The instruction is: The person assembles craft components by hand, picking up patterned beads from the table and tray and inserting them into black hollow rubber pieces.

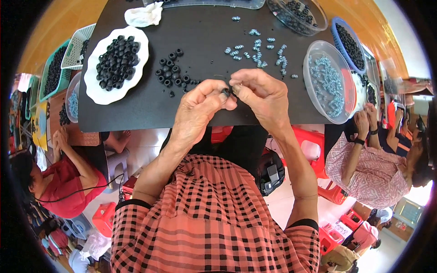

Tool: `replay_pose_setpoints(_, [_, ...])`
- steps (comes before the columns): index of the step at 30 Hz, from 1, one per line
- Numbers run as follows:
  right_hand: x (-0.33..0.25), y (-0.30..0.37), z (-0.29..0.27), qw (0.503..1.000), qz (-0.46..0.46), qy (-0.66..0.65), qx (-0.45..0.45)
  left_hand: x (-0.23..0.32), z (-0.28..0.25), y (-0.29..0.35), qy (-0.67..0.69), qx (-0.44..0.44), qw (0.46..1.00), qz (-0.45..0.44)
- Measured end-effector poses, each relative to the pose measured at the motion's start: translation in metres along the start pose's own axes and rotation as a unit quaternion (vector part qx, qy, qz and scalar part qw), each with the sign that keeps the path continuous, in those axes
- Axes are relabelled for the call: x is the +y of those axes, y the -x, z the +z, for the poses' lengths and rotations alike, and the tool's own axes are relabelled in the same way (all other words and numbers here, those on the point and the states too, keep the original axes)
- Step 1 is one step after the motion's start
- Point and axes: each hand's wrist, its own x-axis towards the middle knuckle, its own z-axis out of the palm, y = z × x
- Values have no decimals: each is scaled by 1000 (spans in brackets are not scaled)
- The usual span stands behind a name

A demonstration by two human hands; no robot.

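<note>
Both my hands meet just above the near part of a dark table [195, 41]. A black bead [226, 92] is pinched between the thumb and fingers of my left hand [200, 107]. My right hand [266, 98] is closed in a pinch right beside it, its fingertips nearly touching the bead. What they grip is too small to make out. A thin pale strand [218, 75] shows just beyond my fingertips. Loose black beads [168, 73] lie beyond my left hand. Small shiny blue beads [258, 54], some in short clusters, are scattered beyond my right hand.
At left stands a white scalloped plate [107, 98] heaped with black beads. A clear plastic bowl [307, 75] of blue beads sits at right, near a blue basket [335, 25] of black beads. A crumpled white cloth [141, 16] lies at the far left. People sit on both sides.
</note>
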Motion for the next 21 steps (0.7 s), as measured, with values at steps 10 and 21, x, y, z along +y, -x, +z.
replay_pose_setpoints(10, [-4,3,-1,988,-77,124,-49,-4,-2,2,-5,-10,1000,25])
replay_pose_setpoints(21, [-13,8,8,996,-41,84,-10,-3,3,2,-87,-13,996,30])
